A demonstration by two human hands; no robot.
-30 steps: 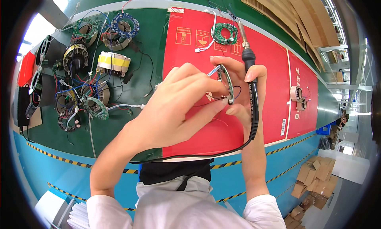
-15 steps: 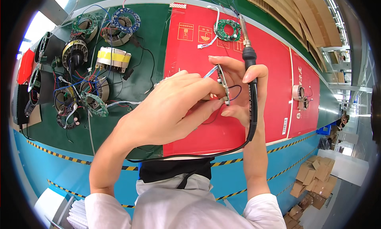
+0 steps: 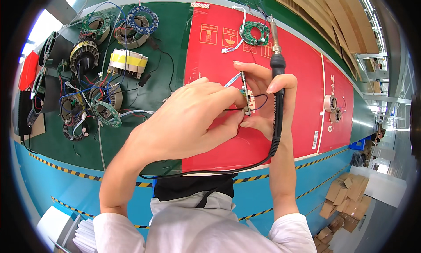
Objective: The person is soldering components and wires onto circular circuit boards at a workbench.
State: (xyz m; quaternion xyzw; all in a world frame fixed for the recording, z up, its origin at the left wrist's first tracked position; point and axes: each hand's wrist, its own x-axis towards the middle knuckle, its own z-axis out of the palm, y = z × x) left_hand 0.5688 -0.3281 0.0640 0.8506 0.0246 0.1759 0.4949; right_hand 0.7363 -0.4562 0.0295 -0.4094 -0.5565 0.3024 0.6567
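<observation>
Edge-on between my hands stands a small circuit board (image 3: 246, 94), with pale blue wires at its upper end and a dark looped wire (image 3: 263, 96) at its right. My left hand (image 3: 184, 117) pinches the board's left side near its lower end; its fingertips are partly hidden. My right hand (image 3: 265, 82) curls around the board from the right, fingers at the top and thumb at the bottom. That same hand also holds a soldering iron (image 3: 278, 64), tip pointing away from me, between its fingers. Its black cord (image 3: 210, 172) runs left along the table's near edge.
A green ring-shaped circuit board (image 3: 255, 33) with a white cable lies on the red sheet (image 3: 210, 152). Motor stators and wired boards crowd the left, including a yellow-taped stator (image 3: 128, 62). Two small coils (image 3: 332, 108) sit at right. Flattened cardboard (image 3: 329, 25) stands behind.
The board has turned slightly, so pale parts on its right face and more of the looped wire show. Both hands keep their hold; the whole view has shifted slightly.
</observation>
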